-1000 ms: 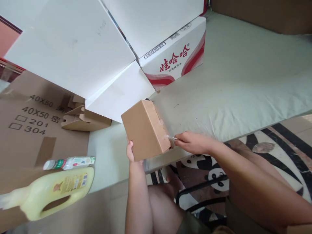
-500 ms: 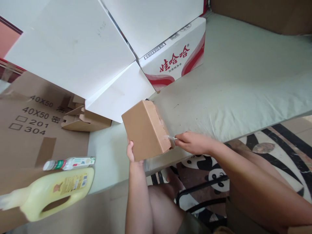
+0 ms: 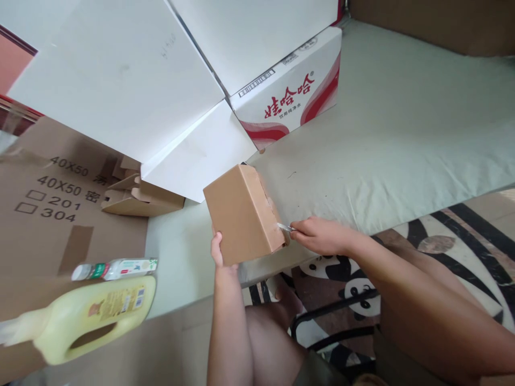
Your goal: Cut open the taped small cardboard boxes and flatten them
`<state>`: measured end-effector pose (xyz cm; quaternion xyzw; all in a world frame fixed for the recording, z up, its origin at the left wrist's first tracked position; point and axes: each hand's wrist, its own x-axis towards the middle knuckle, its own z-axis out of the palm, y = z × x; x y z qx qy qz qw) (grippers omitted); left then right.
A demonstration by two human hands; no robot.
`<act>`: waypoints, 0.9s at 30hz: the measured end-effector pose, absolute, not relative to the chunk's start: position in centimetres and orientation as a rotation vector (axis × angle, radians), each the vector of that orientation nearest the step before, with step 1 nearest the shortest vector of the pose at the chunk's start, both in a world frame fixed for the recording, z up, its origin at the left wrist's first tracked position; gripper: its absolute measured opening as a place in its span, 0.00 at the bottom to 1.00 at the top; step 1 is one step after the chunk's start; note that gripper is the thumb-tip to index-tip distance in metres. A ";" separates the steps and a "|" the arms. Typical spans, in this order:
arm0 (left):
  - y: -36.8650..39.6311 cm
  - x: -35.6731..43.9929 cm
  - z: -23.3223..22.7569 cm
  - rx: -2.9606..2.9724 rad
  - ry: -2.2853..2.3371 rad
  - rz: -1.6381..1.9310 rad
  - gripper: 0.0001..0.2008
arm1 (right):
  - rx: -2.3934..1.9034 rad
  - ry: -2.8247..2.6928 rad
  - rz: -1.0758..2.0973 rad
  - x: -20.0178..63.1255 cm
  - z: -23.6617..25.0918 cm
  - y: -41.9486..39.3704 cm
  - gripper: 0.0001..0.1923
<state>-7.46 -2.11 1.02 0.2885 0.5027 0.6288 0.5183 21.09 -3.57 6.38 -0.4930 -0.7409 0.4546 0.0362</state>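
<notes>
A small brown cardboard box (image 3: 240,214) is held tilted at the near edge of the covered table. My left hand (image 3: 218,250) grips its lower left side, thumb on the front face and the other fingers hidden behind. In my right hand (image 3: 319,235) the fingers are closed round a small knife (image 3: 285,227) with a thin, pale blade. The blade's tip meets the box's right side, near the rough, torn-looking edge of a flap. Most of the knife's handle is hidden in the hand.
White cartons (image 3: 287,99) stand behind the box. To the left are an opened cardboard box (image 3: 144,197), a large printed carton (image 3: 24,241), a clear bottle (image 3: 115,268) and a yellow jug (image 3: 96,316). Pale cloth covers the table (image 3: 386,145); a black metal frame (image 3: 333,311) is below.
The cardboard box and my left hand have shifted very slightly to the right. The knife stays against the box's side, with my right hand almost in the same place.
</notes>
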 end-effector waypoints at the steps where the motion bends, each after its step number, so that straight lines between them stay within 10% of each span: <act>1: -2.1 -7.5 1.0 0.691 1.212 1.499 0.20 | -1.522 -2.278 1.395 21.1 6.4 -3.6 0.17; 27: -2.0 -6.9 1.3 0.742 1.149 1.640 0.20 | -1.571 -2.204 1.286 21.8 4.8 -2.5 0.16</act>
